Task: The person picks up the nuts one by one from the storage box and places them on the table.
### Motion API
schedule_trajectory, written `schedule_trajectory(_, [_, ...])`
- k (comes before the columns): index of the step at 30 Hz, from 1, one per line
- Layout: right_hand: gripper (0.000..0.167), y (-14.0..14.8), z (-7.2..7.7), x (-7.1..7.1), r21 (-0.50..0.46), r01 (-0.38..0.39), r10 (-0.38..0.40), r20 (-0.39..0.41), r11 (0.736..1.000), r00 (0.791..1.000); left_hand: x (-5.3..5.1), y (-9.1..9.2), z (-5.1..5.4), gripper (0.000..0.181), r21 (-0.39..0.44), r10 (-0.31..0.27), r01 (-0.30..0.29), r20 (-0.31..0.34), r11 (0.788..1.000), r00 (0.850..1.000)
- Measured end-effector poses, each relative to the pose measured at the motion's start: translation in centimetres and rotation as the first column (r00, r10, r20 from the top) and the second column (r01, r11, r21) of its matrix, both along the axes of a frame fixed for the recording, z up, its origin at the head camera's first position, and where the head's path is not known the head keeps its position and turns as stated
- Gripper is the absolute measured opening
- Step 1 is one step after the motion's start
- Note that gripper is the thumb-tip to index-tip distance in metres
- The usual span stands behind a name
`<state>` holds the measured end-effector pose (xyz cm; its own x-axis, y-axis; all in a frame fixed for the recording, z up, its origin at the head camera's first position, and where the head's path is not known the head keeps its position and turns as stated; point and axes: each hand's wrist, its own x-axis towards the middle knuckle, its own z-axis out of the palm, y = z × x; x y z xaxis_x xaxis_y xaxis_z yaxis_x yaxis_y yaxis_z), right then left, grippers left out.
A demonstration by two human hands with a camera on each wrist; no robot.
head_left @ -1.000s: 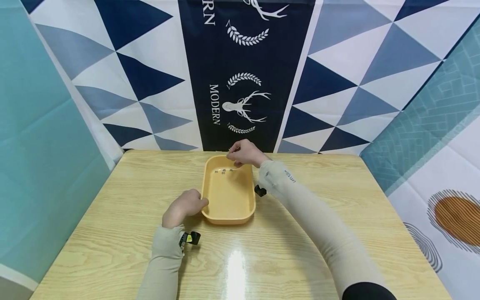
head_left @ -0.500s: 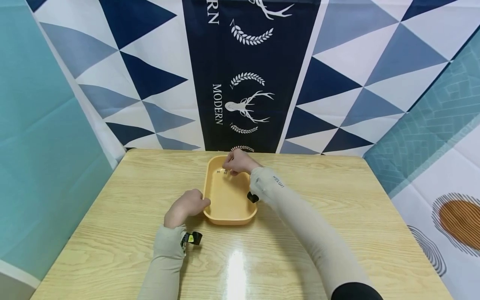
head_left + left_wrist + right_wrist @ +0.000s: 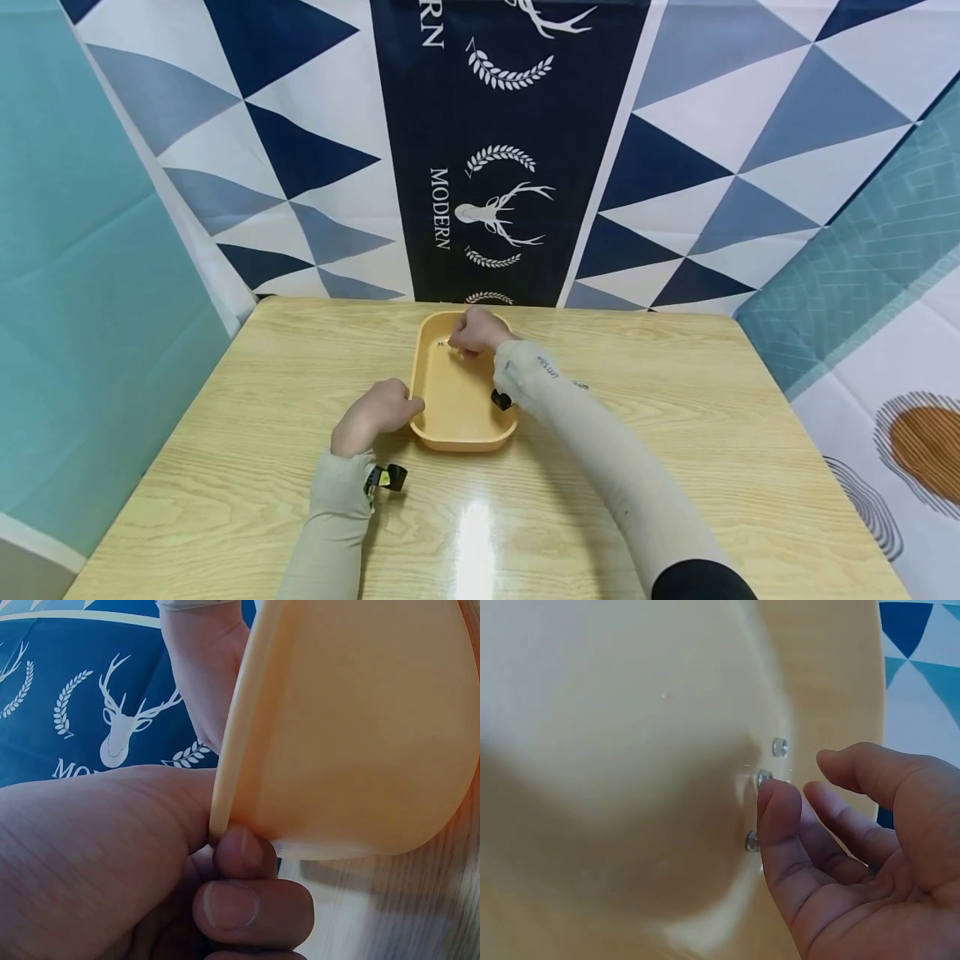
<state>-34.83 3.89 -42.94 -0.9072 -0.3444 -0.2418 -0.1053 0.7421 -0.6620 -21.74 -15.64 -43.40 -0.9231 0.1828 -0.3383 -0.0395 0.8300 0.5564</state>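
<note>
A shallow yellow plastic tray (image 3: pixel 459 400) lies on the table. My left hand (image 3: pixel 378 414) pinches its left rim; in the left wrist view the thumb is inside the rim or across it, with curled fingers (image 3: pixel 232 904) beside the wall. My right hand (image 3: pixel 477 332) reaches into the tray's far end. Several tiny shiny ring-like pieces (image 3: pixel 779 746) sit there, too small to name surely. One fingertip (image 3: pixel 780 802) partly covers the middle ring-like piece (image 3: pixel 764 777). The right thumb (image 3: pixel 855 761) stands apart from that fingertip, and nothing shows held between them.
The wooden table (image 3: pixel 262 417) reaches a patterned cloth wall (image 3: pixel 315 167) just behind the tray. More tiny shiny bits (image 3: pixel 580 384) lie on the table right of the tray, beside the right sleeve. A teal cloth (image 3: pixel 97 250) hangs at the left.
My right hand has come down from above the far rim into the tray, onto the shiny pieces, hiding some. My left hand keeps its grip on the rim. The head view shifts slightly.
</note>
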Motion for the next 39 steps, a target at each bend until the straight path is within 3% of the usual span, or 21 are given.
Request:
schedule_trajectory(3, [0.011, -0.2, -0.4, -0.2, 0.045, -0.004, 0.005, -0.01, 0.999, 1.0, 0.0, 0.0, -0.1, 0.034, -0.004, 0.001, -0.001, 0.007, 1.0, 1.0])
schedule_trajectory(16, [0.023, -0.3, -1.2, -0.5, 0.083, -0.009, 0.009, -0.001, 0.996, 1.0, -0.1, 0.0, -0.2, 0.035, 0.001, -0.007, 0.007, -0.01, 1.0, 1.0])
schedule_trajectory(21, [0.018, -0.5, -1.2, -0.5, 0.098, 0.01, -0.008, -0.014, 0.995, 1.0, -0.2, -0.1, -0.1, 0.034, -0.002, -0.001, 0.001, -0.004, 1.0, 1.0])
schedule_trajectory(26, [0.013, -0.6, -1.4, -0.2, 0.086, 0.007, -0.009, 0.021, 0.996, 1.0, -0.1, 0.0, -0.1, 0.034, 0.004, -0.001, 0.001, -0.001, 1.0, 1.0])
schedule_trajectory(33, [0.038, -0.9, -1.7, 0.3, 0.148, -0.03, 0.028, 0.021, 0.988, 0.999, 0.2, -0.2, -0.3, 0.033, 0.014, 0.008, -0.008, 0.017, 1.0, 1.0])
schedule_trajectory(39, [0.041, -1.0, -1.3, 0.4, 0.188, -0.03, 0.03, 0.007, 0.982, 1.0, -0.1, -0.1, -0.1, 0.036, 0.015, -0.019, 0.019, -0.008, 1.0, 1.0])
